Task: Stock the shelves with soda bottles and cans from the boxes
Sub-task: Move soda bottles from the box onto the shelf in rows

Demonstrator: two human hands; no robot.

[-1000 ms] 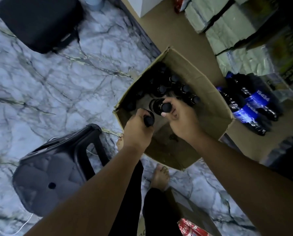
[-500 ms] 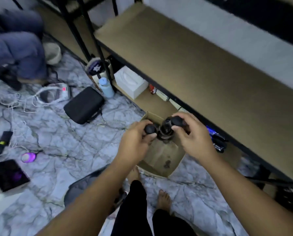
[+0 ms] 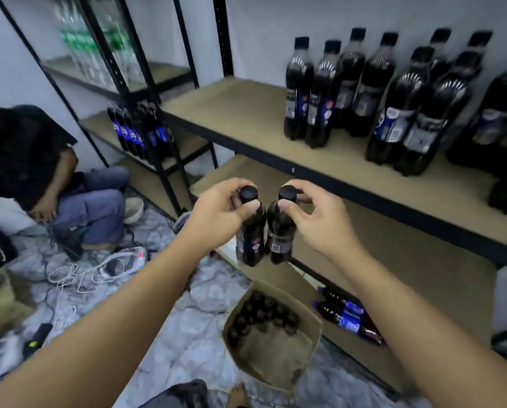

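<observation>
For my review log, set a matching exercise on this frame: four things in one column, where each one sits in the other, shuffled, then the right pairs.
Things
1. cardboard box
2. small bottles
3. tall bottles
4. blue-labelled bottles

Places
A. standing in rows on the upper shelf
B. in the air, one gripped by the neck in the left hand, one in the right hand
C. on the floor, open, with bottles inside
D. lying on their sides low under the shelving, beside the box

Pairs: 1-C, 2-B, 3-A, 4-D
</observation>
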